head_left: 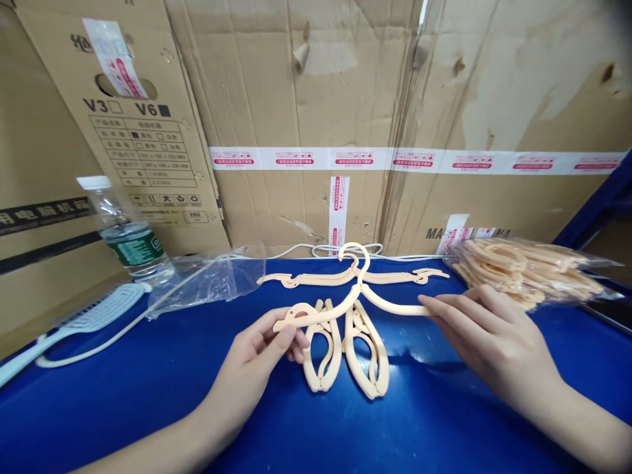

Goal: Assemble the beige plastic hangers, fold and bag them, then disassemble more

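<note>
Your left grip [253,352] is narrow, thumb and fingers pinching one end of the peach hanger [392,305], while your right grip [494,336] holds the tip of its other arm, the thumb there hidden from view. That peach hanger is between your hands over the blue desk [395,434], hook upward, arms spread to both sides. Nearer you lie the left folded hanger [335,359] and the right folded hanger [379,355], side by side; behind lies an open hanger [326,280], its end pieces swung outward. Unfolding looks like the step in hand: the main arms seem apart, but a holed piece [302,307] by your left grip appears folded along its arm. Next likely calls for steadying the right end and turning that piece outward gently.
</note>
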`<state>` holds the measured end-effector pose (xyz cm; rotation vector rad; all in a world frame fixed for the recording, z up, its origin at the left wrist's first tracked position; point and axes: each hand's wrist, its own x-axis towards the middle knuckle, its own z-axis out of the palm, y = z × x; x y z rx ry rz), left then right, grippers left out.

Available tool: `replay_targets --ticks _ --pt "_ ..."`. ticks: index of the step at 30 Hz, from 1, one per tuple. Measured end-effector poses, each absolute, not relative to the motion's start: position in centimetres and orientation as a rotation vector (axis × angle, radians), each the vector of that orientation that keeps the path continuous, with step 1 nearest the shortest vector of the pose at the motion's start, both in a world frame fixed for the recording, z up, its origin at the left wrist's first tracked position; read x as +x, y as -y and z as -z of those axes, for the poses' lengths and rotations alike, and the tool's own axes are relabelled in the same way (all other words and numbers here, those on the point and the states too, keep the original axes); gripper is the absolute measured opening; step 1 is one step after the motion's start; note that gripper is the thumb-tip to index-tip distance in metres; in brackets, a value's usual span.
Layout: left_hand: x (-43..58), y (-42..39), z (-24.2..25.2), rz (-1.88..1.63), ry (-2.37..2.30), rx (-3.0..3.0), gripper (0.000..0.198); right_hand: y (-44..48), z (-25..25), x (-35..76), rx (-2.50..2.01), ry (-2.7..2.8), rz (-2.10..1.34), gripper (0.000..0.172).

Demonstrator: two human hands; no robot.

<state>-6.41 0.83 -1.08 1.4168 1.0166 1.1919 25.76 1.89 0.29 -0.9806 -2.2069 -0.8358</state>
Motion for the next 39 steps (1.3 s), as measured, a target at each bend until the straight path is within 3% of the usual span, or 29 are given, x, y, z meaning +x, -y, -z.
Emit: replay_targets --ticks 5,14,21,27,35,39 --pt "-6.6 -0.7 1.2 -1.186 -1.01 1.387 0.022 -1.1 -0.5 25.6 -1.039 2.092 1.136 0.014" --pt "-6.5 -0.8 1.2 -1.168 -0.989 1.385 0.022 -1.3 -0.3 25.7 -1.102 2.051 1.146 0.018" --pt "-6.4 -0.6 0.7 -1.168 -1.028 1.353 0.023 -1.7 -0.1 25.3 -1.052 1.948 0.318 0.006" --pt "-6.4 -0.5 0.7 -1.185 -1.054 1.343 0.023 -2.3 -0.1 25.9 -1.129 1.791 -0.347 0.03" --pt "-6.4 -0.7 1.0 -1.196 -1.121 1.254 0.025 -2.9 -0.5 25.4 -0.991 1.475 -0.967 0.033" --pt "-6.0 -0.6 0.5 -1.255 -1.079 1.147 0.022 -2.5 -0.3 24.7 -0.964 1.352 -1.116 0.035"
